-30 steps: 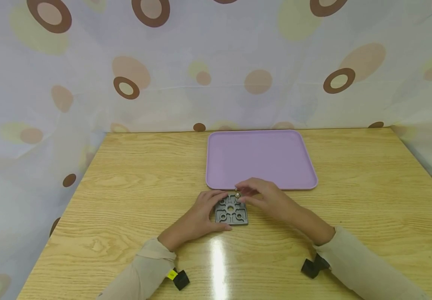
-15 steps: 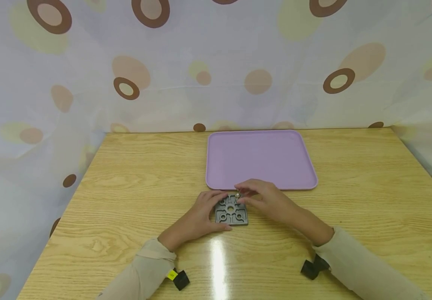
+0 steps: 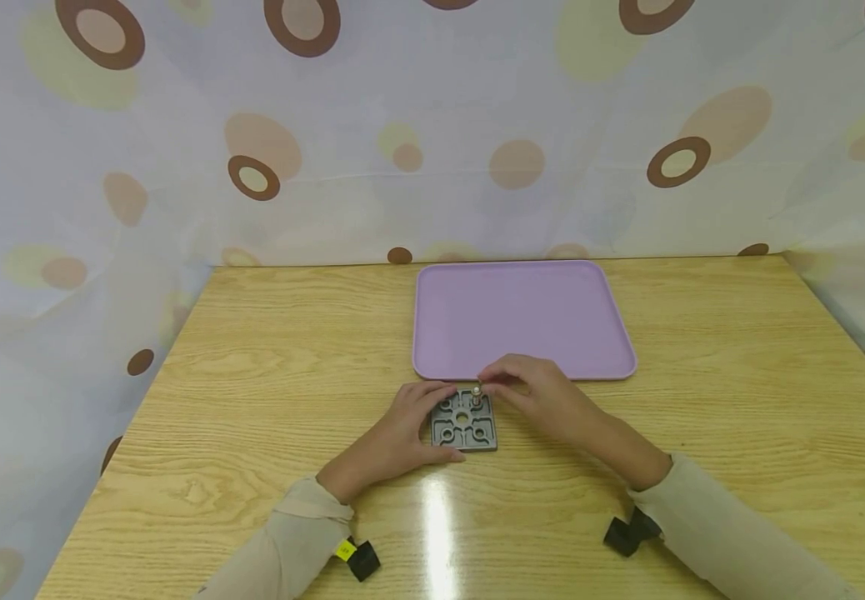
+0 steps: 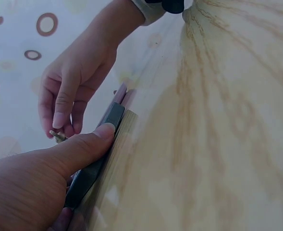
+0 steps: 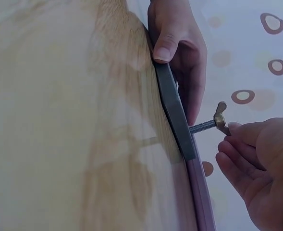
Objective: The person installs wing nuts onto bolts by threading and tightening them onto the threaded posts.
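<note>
A square grey metal plate [image 3: 462, 432] with several round holes lies flat on the table. My left hand [image 3: 395, 433] holds it from the left, thumb on the near edge and fingers at the far edge. From the plate's far right corner a threaded bolt [image 5: 202, 126] stands upright, carrying a brass wing nut [image 5: 220, 119] at its top, clear of the plate. My right hand [image 3: 541, 396] pinches one wing of the nut with thumb and fingertips. In the left wrist view the wing nut [image 4: 58, 136] is partly hidden behind the left hand.
A lilac tray [image 3: 522, 321] lies just behind the plate, its near rim close to both hands. The wooden table [image 3: 290, 350] ends at a patterned cloth [image 3: 462, 208] at the back and sides. A bright reflection crosses the near tabletop.
My right fingertips have shifted slightly right and drawn closer together, so more of the bolt and wing nut shows. The left hand and plate have stayed in place.
</note>
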The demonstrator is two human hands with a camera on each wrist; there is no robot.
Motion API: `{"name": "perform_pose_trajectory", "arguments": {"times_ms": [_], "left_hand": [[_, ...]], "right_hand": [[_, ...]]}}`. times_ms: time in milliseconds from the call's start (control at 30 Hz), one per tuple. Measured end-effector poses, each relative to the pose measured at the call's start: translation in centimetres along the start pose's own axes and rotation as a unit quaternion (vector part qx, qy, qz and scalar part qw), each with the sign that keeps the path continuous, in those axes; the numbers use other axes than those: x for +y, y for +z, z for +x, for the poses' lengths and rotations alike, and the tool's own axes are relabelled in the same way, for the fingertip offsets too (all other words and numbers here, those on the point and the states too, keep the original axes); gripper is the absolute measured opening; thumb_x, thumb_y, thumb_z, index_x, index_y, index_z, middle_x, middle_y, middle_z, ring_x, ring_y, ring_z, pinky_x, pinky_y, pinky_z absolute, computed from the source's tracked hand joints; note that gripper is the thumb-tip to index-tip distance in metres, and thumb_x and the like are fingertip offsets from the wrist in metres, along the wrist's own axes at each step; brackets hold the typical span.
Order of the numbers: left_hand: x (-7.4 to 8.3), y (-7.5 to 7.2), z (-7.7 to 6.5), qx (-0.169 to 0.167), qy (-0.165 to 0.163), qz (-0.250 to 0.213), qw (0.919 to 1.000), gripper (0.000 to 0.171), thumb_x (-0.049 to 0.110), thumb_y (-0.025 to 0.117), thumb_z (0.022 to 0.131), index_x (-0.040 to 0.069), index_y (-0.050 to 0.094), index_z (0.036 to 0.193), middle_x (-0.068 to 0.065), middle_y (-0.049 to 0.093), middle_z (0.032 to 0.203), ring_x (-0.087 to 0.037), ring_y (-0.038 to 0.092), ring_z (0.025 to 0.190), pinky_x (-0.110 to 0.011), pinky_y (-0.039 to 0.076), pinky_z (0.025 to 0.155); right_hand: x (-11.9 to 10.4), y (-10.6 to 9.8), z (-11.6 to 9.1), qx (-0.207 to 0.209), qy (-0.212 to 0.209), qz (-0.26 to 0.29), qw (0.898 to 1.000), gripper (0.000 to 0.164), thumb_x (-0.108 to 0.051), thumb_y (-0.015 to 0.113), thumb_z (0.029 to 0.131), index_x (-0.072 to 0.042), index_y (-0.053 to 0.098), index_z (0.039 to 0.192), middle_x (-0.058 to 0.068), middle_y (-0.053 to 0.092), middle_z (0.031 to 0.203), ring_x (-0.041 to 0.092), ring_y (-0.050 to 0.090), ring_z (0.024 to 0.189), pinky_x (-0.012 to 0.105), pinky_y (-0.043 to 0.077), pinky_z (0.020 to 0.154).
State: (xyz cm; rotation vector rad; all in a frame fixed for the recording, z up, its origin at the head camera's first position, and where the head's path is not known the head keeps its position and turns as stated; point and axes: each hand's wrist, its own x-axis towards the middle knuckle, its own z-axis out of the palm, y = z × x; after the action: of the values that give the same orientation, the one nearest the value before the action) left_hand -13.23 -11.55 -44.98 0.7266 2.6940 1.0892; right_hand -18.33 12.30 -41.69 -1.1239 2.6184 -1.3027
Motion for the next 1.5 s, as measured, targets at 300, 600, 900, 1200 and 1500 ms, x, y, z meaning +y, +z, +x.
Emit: {"name": "perform_pose_trajectory", "arguments": {"times_ms": [300, 600, 900, 1200, 1500], "left_hand": [[0.13, -0.05, 0.0, -0.001, 0.0, 0.003, 1.0, 0.089, 0.045, 0.077, 0.072, 0.012, 0.035, 0.144, -0.001, 0.032, 0.142, -0.016, 0.026, 0.126, -0.04, 0.031, 0.102], [0.13, -0.01, -0.01, -0.006, -0.01, 0.0, 0.9999, 0.089, 0.046, 0.076, 0.073, 0.014, 0.034, 0.144, 0.001, 0.031, 0.143, -0.015, 0.024, 0.126, -0.039, 0.031, 0.102], [0.13, -0.07, 0.01, -0.005, -0.006, -0.001, 1.0, 0.088, 0.046, 0.076, 0.073, 0.016, 0.034, 0.144, 0.002, 0.032, 0.143, -0.015, 0.025, 0.126, -0.04, 0.032, 0.101], [0.08, -0.06, 0.04, -0.003, -0.004, 0.002, 1.0, 0.089, 0.046, 0.077, 0.072, 0.016, 0.034, 0.144, 0.001, 0.032, 0.143, -0.015, 0.025, 0.126, -0.04, 0.031, 0.102], [-0.04, -0.02, 0.0, -0.002, -0.001, 0.005, 1.0, 0.089, 0.047, 0.075, 0.073, 0.014, 0.034, 0.144, 0.0, 0.031, 0.143, -0.015, 0.025, 0.126, -0.04, 0.032, 0.102]], "right_hand": [[0.3, -0.13, -0.11, -0.008, 0.012, 0.018, 1.0, 0.009, -0.011, 0.066, 0.087, -0.012, 0.067, 0.096, -0.008, 0.065, 0.092, 0.006, 0.06, 0.087, 0.022, 0.049, 0.078], [0.19, -0.21, -0.21, -0.019, 0.012, 0.031, 0.999, 0.007, -0.01, 0.065, 0.087, -0.011, 0.068, 0.094, -0.007, 0.066, 0.091, 0.009, 0.061, 0.086, 0.022, 0.05, 0.076], [0.33, -0.13, -0.16, -0.033, 0.017, 0.043, 0.998, 0.007, -0.011, 0.066, 0.086, -0.013, 0.067, 0.093, -0.008, 0.065, 0.091, 0.007, 0.061, 0.086, 0.021, 0.051, 0.075], [0.29, 0.08, -0.1, -0.025, -0.002, 0.05, 0.998, 0.021, -0.01, 0.069, 0.083, -0.009, 0.065, 0.104, -0.001, 0.065, 0.1, 0.015, 0.061, 0.093, 0.025, 0.05, 0.08], [0.3, 0.29, -0.12, -0.046, -0.014, 0.033, 0.998, 0.033, -0.017, 0.065, 0.086, -0.007, 0.061, 0.117, 0.004, 0.062, 0.113, 0.021, 0.059, 0.101, 0.03, 0.048, 0.086]]}}
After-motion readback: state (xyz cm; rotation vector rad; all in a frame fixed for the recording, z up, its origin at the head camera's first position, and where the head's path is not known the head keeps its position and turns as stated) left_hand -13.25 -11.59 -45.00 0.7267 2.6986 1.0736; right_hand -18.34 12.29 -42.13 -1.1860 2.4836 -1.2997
